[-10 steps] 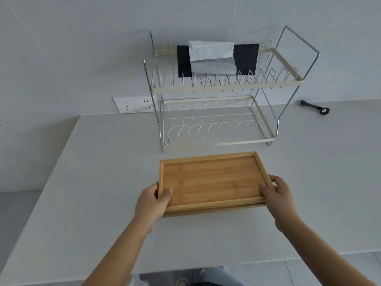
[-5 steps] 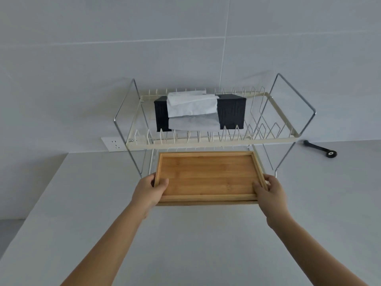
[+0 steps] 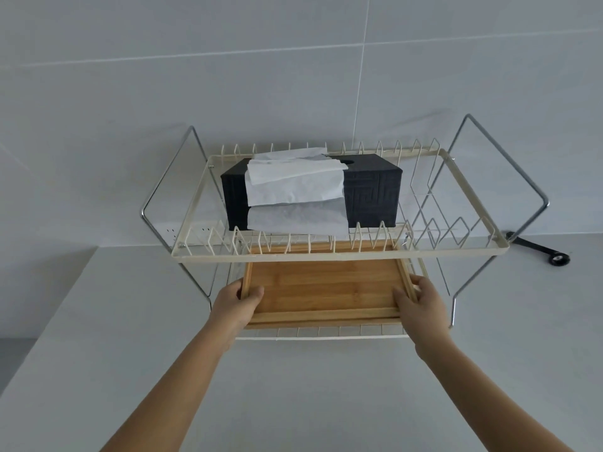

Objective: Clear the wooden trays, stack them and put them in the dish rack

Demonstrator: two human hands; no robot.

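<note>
Left hand [image 3: 235,301] and right hand [image 3: 421,300] clamp opposite short edges of stacked wooden trays [image 3: 323,288], keeping them level between the fingers for the dish rack [image 3: 339,254] lower tier.

The wooden trays [image 3: 321,288] are a warm honey-brown with fine straight grain lines, and the dish rack [image 3: 339,254] has cream-coloured shelves on a shiny silver wire frame. On the upper shelf stands a tissue box [image 3: 372,194] – black, with a raised pattern of angular maze-like lines – and the tissue [image 3: 293,187] hanging over it is plain white. The countertop [image 3: 293,386] is a pale grey without pattern, the wall tiles [image 3: 228,86] are light grey with thin white joints, and the small tool [image 3: 548,254] at the right is black.
</note>
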